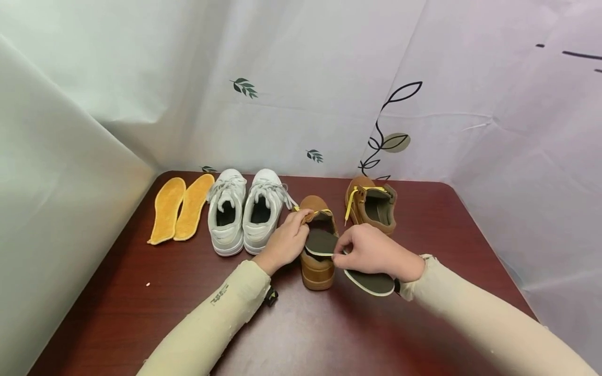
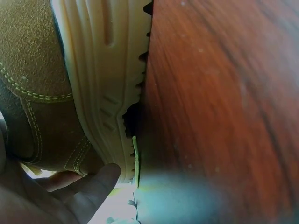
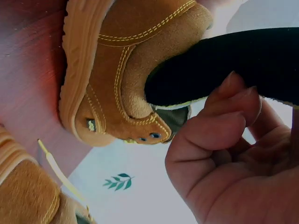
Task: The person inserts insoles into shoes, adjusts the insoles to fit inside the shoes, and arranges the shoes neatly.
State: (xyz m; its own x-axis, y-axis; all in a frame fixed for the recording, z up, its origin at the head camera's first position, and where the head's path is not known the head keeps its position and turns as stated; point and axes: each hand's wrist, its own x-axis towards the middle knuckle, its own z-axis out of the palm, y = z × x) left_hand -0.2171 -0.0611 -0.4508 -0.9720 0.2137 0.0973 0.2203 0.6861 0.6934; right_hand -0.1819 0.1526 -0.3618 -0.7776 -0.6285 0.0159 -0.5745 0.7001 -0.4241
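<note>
My right hand (image 1: 369,249) pinches the dark insole (image 1: 321,242) over the near brown shoe (image 1: 317,274).
My left hand (image 1: 288,237) grips that shoe's left side; tabletop (image 1: 301,334) stretches near, right.

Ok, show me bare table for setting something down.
Bare table: left, between the yellow insoles and left sleeve, bar one speck; right, between the farther brown shoe and right sleeve. Crowded: the middle, left hand on the nearer brown shoe, right hand holding the dark insole.
</note>
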